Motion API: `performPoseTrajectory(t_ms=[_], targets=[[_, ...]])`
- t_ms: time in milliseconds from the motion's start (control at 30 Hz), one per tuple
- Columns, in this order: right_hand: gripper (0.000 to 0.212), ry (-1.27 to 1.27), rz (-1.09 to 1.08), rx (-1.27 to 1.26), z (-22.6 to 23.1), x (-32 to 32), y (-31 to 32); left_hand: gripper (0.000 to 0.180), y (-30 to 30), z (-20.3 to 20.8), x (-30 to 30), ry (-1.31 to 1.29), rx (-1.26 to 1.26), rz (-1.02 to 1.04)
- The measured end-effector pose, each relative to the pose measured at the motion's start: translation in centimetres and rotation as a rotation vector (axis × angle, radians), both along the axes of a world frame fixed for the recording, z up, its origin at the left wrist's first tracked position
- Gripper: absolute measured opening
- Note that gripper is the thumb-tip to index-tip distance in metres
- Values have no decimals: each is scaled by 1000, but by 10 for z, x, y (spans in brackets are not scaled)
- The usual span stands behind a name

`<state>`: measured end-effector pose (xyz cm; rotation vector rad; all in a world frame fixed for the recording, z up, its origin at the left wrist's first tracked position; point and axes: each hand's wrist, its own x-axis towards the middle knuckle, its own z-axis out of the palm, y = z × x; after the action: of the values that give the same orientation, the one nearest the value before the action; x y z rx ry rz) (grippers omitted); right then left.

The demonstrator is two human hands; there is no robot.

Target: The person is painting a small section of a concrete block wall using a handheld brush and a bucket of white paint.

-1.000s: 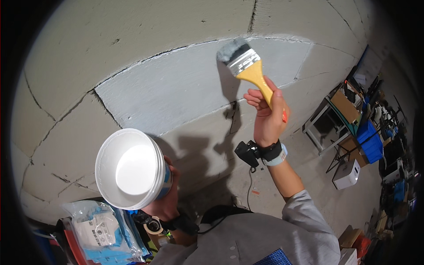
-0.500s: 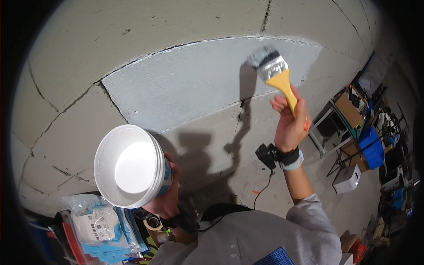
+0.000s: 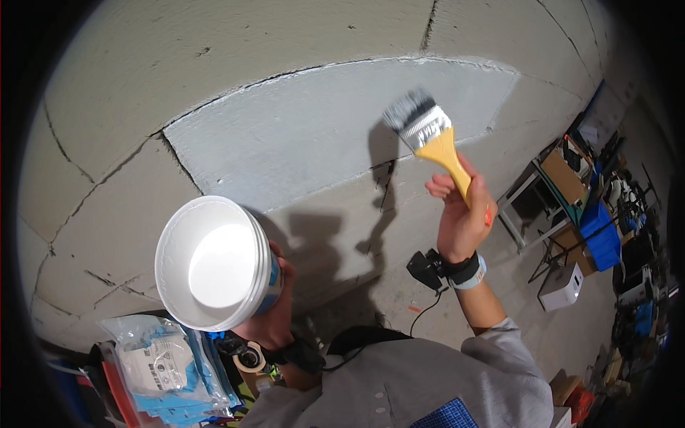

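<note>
My right hand (image 3: 462,214) is closed around the yellow handle of a flat paintbrush (image 3: 439,148). Its dark bristles are coated with pale paint and point up and left, in front of a block wall. A long, lighter painted block (image 3: 300,128) stands out on that wall behind the brush; I cannot tell whether the bristles touch it. At the lower left my left hand (image 3: 275,314) grips a white plastic bucket (image 3: 246,264) from its right side. White paint (image 3: 222,265) shows inside the bucket. The rim hides part of my left fingers.
Below the bucket lie clear bags with blue-and-white packets (image 3: 160,364) and a roll of tape (image 3: 250,357). Off to the right are a metal-legged table (image 3: 531,210), a blue bin (image 3: 601,239) and a white box (image 3: 561,287). Bare unpainted blocks (image 3: 121,214) surround the lighter one.
My right hand and the brush have shifted slightly left and down across the wall. The bucket has moved a touch up and right.
</note>
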<state>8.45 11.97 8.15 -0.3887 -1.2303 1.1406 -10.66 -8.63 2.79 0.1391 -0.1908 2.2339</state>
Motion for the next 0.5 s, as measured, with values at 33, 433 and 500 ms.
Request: performPoseTrajectory(t_ms=[33,433,500], targets=[[53,75,51,53,15,-11,-3,84,0,0,0,12,6,-4],[52,-129,110,-195,-69,-15,-16,83,-2,3,6,-10,6,-28],[53,-159,107,-222,-60,-12,-19,83,-3,0,3,14,3,-28]])
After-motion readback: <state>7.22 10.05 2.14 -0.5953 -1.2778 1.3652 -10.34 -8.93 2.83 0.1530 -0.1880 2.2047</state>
